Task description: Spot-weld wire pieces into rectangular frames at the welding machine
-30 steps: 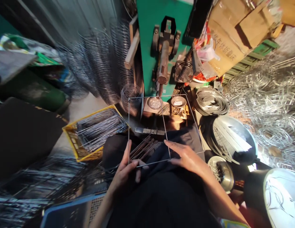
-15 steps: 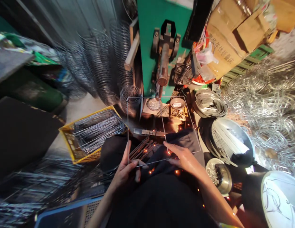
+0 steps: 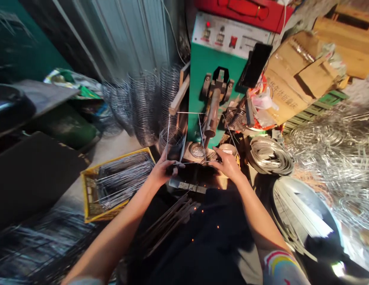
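Between both hands I hold up a rectangular wire frame (image 3: 187, 113) with a cross wire down its middle. My left hand (image 3: 164, 171) is closed around its near left corner. The near edge, close to the middle wire, is pinched in my right hand (image 3: 227, 163). Just beyond stands the green welding machine (image 3: 199, 91), whose metal electrode arm (image 3: 213, 113) points down near the frame's middle wire. Below that arm, a small dish (image 3: 197, 149) holds tiny metal pieces. Several thin metal rods (image 3: 172, 221) lie across my lap, and a few sparks glow on the dark clothing.
On the left a yellow crate (image 3: 86, 198) is filled with wire pieces. Stacked wire rings (image 3: 145, 107) stand behind it. To the right are coiled metal strips (image 3: 270, 156), a basin (image 3: 335, 221) with flat strips, a cardboard box (image 3: 282, 87) and heaped wire (image 3: 335, 158).
Both hands have moved forward with the wire frame, away from my lap and closer to the machine. The view has tilted up, showing the machine's control panel. Fewer sparks show.
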`<move>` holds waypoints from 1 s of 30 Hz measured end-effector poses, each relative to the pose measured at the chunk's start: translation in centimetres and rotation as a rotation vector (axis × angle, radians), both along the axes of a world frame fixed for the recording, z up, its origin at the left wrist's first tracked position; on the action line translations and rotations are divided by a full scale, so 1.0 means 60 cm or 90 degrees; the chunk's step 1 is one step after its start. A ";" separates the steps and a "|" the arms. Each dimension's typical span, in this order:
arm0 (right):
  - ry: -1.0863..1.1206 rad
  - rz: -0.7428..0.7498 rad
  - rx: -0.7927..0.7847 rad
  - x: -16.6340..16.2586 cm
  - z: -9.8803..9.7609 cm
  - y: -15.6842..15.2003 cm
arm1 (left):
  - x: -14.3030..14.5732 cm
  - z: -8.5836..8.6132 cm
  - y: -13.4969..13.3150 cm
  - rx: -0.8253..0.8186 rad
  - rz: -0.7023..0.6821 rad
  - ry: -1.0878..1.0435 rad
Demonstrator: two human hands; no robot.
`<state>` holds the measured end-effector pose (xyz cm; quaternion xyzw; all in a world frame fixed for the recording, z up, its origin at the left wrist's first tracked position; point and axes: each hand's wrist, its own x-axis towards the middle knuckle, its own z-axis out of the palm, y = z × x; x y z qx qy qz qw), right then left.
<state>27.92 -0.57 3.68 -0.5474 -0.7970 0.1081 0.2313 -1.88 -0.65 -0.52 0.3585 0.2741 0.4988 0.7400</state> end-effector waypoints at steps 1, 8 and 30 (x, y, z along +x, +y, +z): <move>0.003 0.008 0.006 0.002 0.001 0.018 | 0.000 0.000 0.016 0.002 0.002 0.002; 0.012 0.004 0.061 0.002 0.008 0.076 | 0.009 0.009 0.063 0.033 0.039 0.005; 0.150 -0.255 0.156 0.076 -0.010 0.113 | 0.000 -0.004 0.097 0.024 0.030 0.005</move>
